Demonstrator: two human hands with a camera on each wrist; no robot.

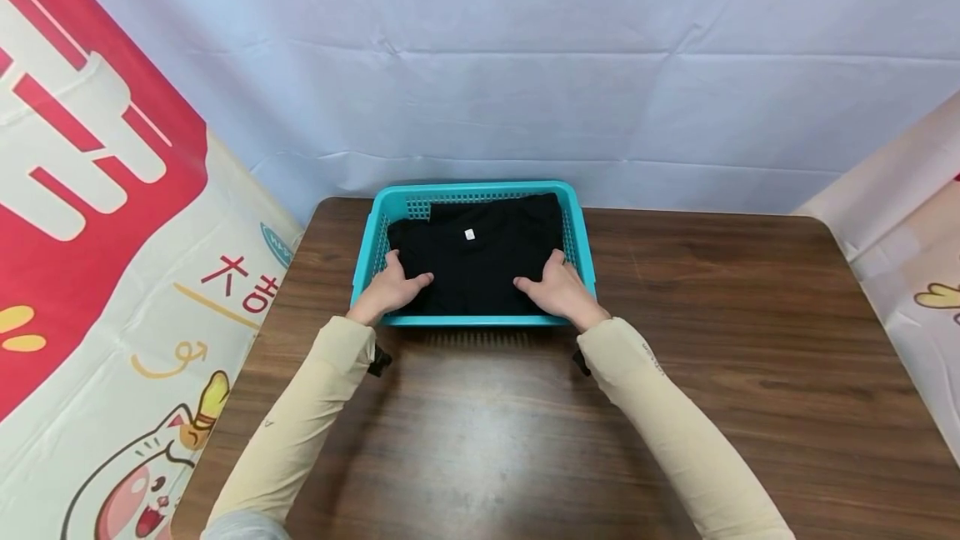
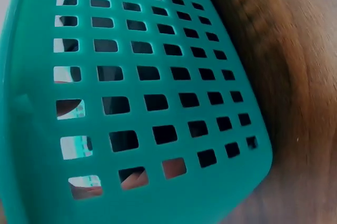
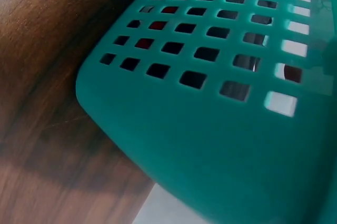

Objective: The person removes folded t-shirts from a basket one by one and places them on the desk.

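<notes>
A folded black shirt (image 1: 487, 265) with a small white label lies inside a turquoise plastic basket (image 1: 480, 321). My left hand (image 1: 393, 286) reaches over the near rim and holds the shirt's left side, thumb on top. On the opposite side, my right hand (image 1: 557, 286) holds the shirt the same way, its thumb pointing inward. The other fingers are mostly hidden by the cloth and the basket. Through the holes of the basket wall (image 2: 89, 118) in the left wrist view, bits of skin and dark cloth show. The right wrist view is filled by the perforated wall (image 3: 174, 113).
The basket stands at the back of a brown wooden table (image 1: 750, 340), left of its middle. Behind it hangs a pale creased curtain (image 1: 525, 90). A printed red and white sheet (image 1: 120, 273) hangs along the left, and another printed sheet (image 1: 915, 273) on the right.
</notes>
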